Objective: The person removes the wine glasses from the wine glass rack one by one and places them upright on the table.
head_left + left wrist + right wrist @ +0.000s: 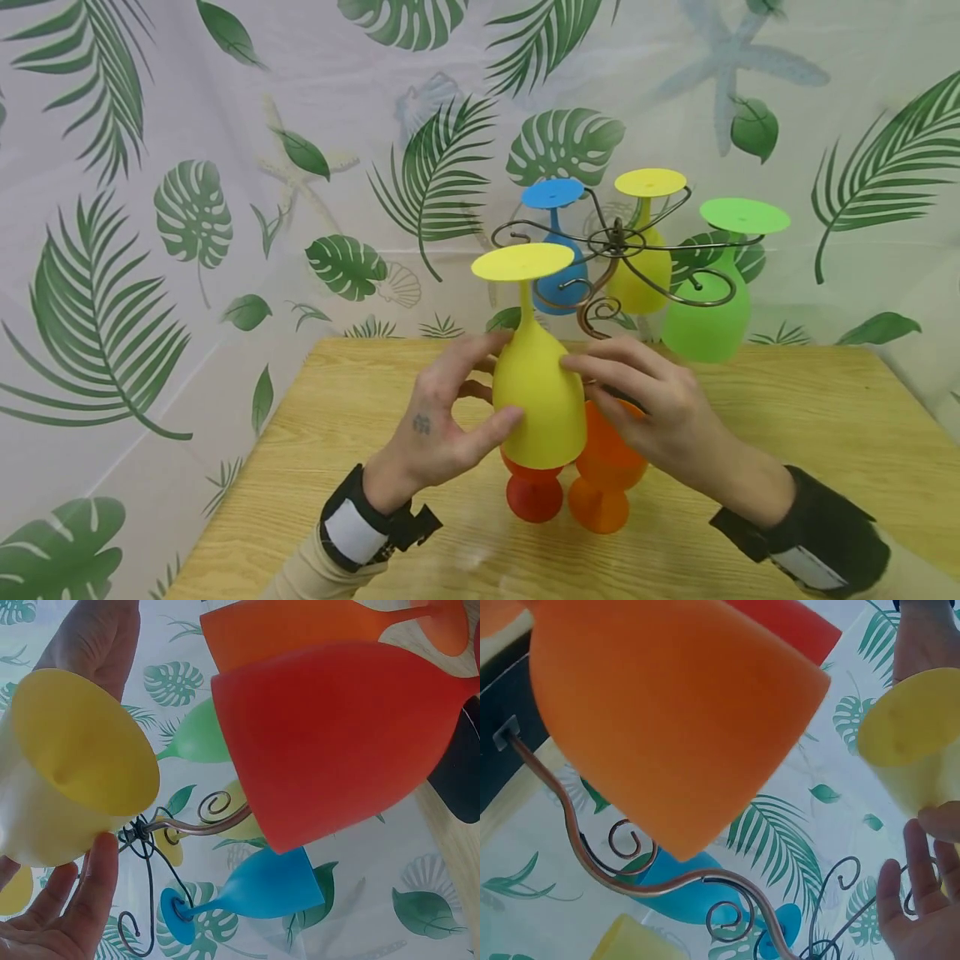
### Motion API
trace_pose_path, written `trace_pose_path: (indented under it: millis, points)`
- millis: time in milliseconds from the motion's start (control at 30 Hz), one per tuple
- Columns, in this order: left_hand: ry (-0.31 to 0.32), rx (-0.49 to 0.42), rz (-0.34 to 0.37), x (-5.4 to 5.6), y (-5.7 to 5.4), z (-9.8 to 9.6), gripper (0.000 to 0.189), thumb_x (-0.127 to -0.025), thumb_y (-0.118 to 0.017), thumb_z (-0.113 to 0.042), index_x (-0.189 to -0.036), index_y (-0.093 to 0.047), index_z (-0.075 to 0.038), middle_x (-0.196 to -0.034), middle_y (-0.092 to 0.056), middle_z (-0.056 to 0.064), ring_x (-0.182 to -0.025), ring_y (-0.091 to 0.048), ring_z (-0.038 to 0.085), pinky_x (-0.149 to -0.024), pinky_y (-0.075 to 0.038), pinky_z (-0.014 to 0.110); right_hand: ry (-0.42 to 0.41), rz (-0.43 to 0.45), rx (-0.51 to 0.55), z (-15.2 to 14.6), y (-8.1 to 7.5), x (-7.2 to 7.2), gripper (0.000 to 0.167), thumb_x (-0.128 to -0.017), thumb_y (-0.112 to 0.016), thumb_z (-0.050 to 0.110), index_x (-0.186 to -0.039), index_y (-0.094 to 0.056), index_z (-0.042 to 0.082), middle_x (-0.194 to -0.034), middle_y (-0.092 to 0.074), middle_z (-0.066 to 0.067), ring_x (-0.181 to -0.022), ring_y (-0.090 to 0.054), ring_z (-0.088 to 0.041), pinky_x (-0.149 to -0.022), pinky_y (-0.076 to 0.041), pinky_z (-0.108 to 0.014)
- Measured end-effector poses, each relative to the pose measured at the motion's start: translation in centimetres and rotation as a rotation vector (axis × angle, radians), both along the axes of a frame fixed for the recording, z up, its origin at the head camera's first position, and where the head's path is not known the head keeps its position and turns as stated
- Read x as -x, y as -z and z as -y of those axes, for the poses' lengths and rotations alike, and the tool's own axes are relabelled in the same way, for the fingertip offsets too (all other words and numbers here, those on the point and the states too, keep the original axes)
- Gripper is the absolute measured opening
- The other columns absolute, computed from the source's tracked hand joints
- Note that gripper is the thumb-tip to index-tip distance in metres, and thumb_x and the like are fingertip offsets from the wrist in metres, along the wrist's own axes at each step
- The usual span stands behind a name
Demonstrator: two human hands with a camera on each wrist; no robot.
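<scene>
Goblet (538,396), yellow and upside down, is near the metal rack (617,242): the left hand (444,408) clamps it, thumb (497,430) in front; the right hand (671,402), angled inward, touches its side with parted, fairly straight fingers (603,368).

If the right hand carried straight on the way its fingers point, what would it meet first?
The matte yellow stemmed goblet, held upside down; the right hand appears to be touching its side. Beyond it seems to come the left hand, though depth is unclear.
</scene>
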State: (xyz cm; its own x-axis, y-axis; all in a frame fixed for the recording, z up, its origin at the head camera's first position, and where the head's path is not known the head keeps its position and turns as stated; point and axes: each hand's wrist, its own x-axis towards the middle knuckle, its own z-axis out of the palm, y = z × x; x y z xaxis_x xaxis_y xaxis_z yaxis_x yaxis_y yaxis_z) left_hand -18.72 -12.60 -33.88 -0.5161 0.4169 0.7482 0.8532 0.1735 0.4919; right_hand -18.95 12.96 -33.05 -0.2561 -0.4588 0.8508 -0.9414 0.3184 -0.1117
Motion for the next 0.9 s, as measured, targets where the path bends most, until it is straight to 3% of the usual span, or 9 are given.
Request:
trace_pose_path:
  millis: [133,267,433,600,767,900]
  points:
    - [0.022,-0.01,-0.01,-0.2,-0.2,-0.2,0.06,-0.099,-0.063,-0.037,-0.144,-0.051,0.001,-0.127,-0.062,0.019,-0.097,-0.068,0.029,-0.069,-0.062,0.024,0.014,-0.105,0.007,-0.2,0.1,-0.1,0.033,-0.107,-0.052,0.026,-0.115,-0.074,0.001,-0.108,-0.068,-0.014,-0.095,-0.067,-0.025,-0.1,-0.048,-0.014]
    - [0.034,-0.014,-0.012,-0.4,-0.5,-0.4,0.066,-0.102,-0.055,-0.049,-0.144,-0.051,0.002,-0.125,-0.062,0.019,-0.098,-0.067,0.028,-0.069,-0.062,0.024,0.038,-0.18,-0.018,-0.4,-0.1,-0.5,0.033,-0.108,-0.051,0.023,-0.115,-0.074,0.001,-0.108,-0.066,-0.018,-0.097,-0.066,-0.029,-0.107,-0.044,-0.016]
    - [0.067,-0.033,0.019,-0.7,-0.6,-0.5,0.067,-0.103,-0.053,-0.05,-0.145,-0.05,0.003,-0.126,-0.061,0.02,-0.099,-0.067,0.029,-0.068,-0.062,0.026,0.014,-0.225,-0.026,-0.2,-0.6,-0.9,0.032,-0.108,-0.051,0.021,-0.116,-0.073,-0.001,-0.114,-0.064,-0.025,-0.102,-0.062,-0.033,-0.112,-0.041,-0.019]
    - [0.122,-0.056,0.055,-1.0,-0.9,-0.6,0.066,-0.104,-0.052,-0.047,-0.145,-0.05,0.004,-0.129,-0.06,0.022,-0.096,-0.067,0.028,-0.067,-0.063,0.029,-0.017,-0.289,-0.007,0.3,-1.2,-1.3,0.032,-0.107,-0.055,0.022,-0.118,-0.07,-0.003,-0.121,-0.063,-0.03,-0.115,-0.06,-0.039,-0.117,-0.04,-0.03]
    - [0.189,-0.077,0.091,-1.4,-1.1,-0.7,0.067,-0.105,-0.051,-0.046,-0.146,-0.048,0.007,-0.132,-0.06,0.025,-0.101,-0.069,0.032,-0.071,-0.064,0.032,-0.044,-0.33,-0.008,0.3,-1.6,-1.4,0.034,-0.104,-0.06,0.026,-0.119,-0.068,-0.004,-0.133,-0.064,-0.023,-0.136,-0.053,-0.031,-0.119,-0.038,-0.035]
    - [0.232,-0.076,0.126,-1.6,-1.2,-0.7,0.069,-0.106,-0.048,-0.046,-0.146,-0.047,0.009,-0.134,-0.06,0.027,-0.108,-0.069,0.035,-0.074,-0.064,0.035,-0.083,-0.312,-0.027,0.3,-1.7,-1.5,0.038,-0.103,-0.061,0.028,-0.119,-0.065,-0.006,-0.149,-0.055,-0.015,-0.145,-0.046,-0.026,-0.121,-0.036,-0.038]
